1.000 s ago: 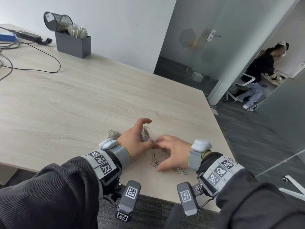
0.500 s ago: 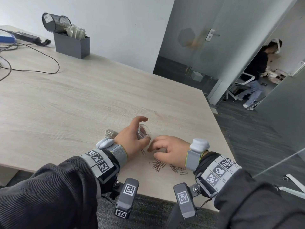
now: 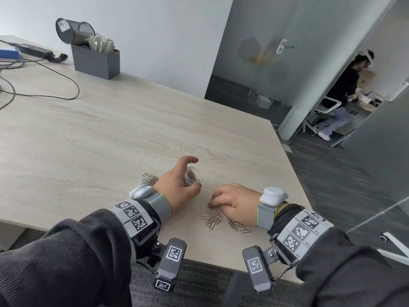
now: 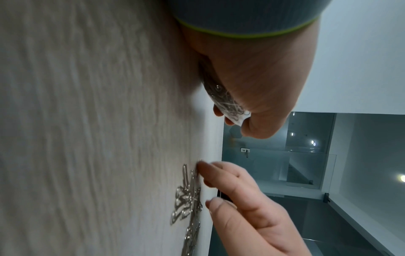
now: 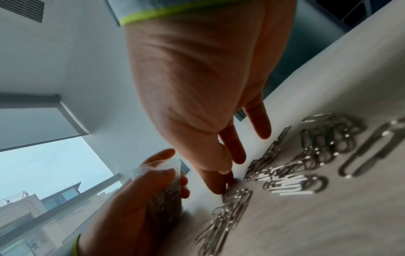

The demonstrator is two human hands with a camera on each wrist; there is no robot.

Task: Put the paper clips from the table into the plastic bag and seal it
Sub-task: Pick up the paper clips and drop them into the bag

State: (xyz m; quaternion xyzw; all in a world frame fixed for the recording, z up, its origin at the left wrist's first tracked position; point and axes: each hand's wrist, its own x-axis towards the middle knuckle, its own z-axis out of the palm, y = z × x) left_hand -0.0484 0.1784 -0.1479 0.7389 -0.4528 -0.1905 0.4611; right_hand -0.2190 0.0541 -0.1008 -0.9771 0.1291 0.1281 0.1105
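Two hands [image 3: 177, 187] are showing, one plastic bag [image 3: 192, 178], and loose paper clips [image 3: 212, 220] too tangled for counting.

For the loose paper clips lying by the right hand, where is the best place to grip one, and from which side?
Judging by their pose, take a clip at the edge of the paper clips, pinching its rounded end from above with the right hand. They lie flat and partly tangled on the table, so an outlying end likely lifts most cleanly.
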